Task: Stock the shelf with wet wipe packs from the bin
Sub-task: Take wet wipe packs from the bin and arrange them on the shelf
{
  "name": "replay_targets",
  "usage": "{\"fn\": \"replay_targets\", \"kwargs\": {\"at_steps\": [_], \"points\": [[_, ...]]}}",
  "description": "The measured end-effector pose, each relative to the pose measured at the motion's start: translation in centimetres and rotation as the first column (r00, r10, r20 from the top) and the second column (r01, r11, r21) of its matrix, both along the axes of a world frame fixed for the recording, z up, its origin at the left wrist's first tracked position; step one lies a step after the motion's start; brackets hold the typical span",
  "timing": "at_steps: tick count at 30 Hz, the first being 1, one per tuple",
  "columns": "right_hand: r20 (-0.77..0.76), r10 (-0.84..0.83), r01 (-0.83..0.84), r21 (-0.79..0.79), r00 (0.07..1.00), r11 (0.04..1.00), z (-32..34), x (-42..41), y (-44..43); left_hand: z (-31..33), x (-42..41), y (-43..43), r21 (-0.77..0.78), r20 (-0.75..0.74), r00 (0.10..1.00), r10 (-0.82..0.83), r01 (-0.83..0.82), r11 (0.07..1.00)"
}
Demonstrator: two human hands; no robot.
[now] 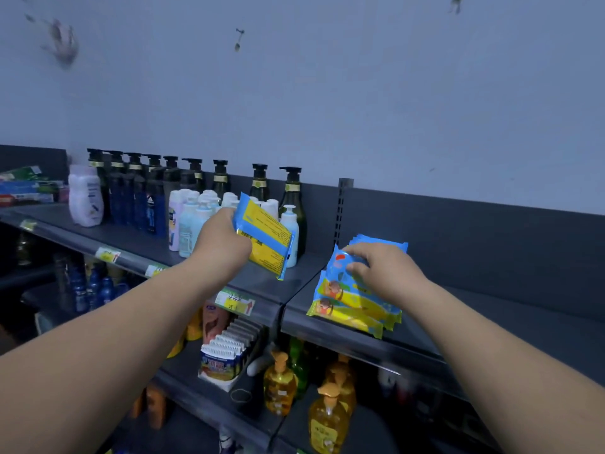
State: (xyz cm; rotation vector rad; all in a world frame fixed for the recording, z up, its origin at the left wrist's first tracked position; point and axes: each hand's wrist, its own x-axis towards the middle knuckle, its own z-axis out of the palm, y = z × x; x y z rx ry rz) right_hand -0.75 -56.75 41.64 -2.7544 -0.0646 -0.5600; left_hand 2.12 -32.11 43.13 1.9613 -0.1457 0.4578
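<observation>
My left hand (222,239) grips a blue and yellow wet wipe pack (265,235), holding it tilted above the top shelf (523,319), just in front of the bottles. To its right, a stack of several wet wipe packs (352,299) lies on the shelf near the front edge. My right hand (383,268) rests on top of that stack with its fingers curled over the upper pack. The bin is out of view.
Dark pump bottles (291,198), blue bottles and white bottles (188,224) crowd the shelf's left section. A slotted upright (340,211) divides the back panel. Lower shelves hold yellow soap bottles (280,385) and boxed goods (226,355). Price tags (235,301) line the shelf edge.
</observation>
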Motion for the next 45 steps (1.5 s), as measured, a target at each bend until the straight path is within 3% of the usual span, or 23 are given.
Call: {"fn": "replay_targets", "kwargs": {"at_steps": [6, 13, 17, 23, 30, 36, 42, 45], "points": [[-0.141, -0.047, 0.012, -0.241, 0.989, 0.97, -0.6, 1.3, 0.4, -0.3, 0.6, -0.3, -0.076, -0.003, 0.998, -0.064, 0.063, 0.995], [-0.305, -0.071, -0.028, -0.311, 0.95, 0.95, -1.0, 1.7, 0.4, -1.4, 1.7, -0.7, -0.134, -0.022, 0.99, -0.137, 0.132, 0.982], [-0.275, -0.082, -0.033, -0.389, 0.958, 0.921, -1.3, 2.5, -0.1, -1.9, 2.7, -1.2, -0.175, -0.038, 0.986, -0.165, 0.156, 0.972], [-0.111, -0.109, 0.043, -0.479, 0.988, 0.877, -2.5, 4.0, -0.6, -2.4, 3.8, -2.4, -0.253, -0.069, 0.968, -0.243, 0.219, 0.942], [0.039, -0.221, 0.221, -0.349, 0.974, 0.911, -2.6, 4.1, -1.9, -3.0, 4.2, -4.4, -0.35, -0.114, 0.921, -0.371, 0.313, 0.883], [0.012, -0.327, 0.327, -0.067, 0.945, 0.942, -4.0, 3.4, -3.2, -4.2, 4.5, -6.5, -0.377, -0.204, 0.868, -0.453, 0.358, 0.854], [0.075, -0.38, 0.384, -0.046, 0.922, 0.922, -4.3, 2.8, -3.5, -4.9, 4.9, -8.1, -0.357, -0.249, 0.843, -0.477, 0.379, 0.854], [0.02, -0.368, 0.368, 0.008, 0.93, 0.93, -4.4, 2.5, -3.9, -5.2, 5.2, -8.1, -0.303, -0.275, 0.851, -0.447, 0.365, 0.88]]}}
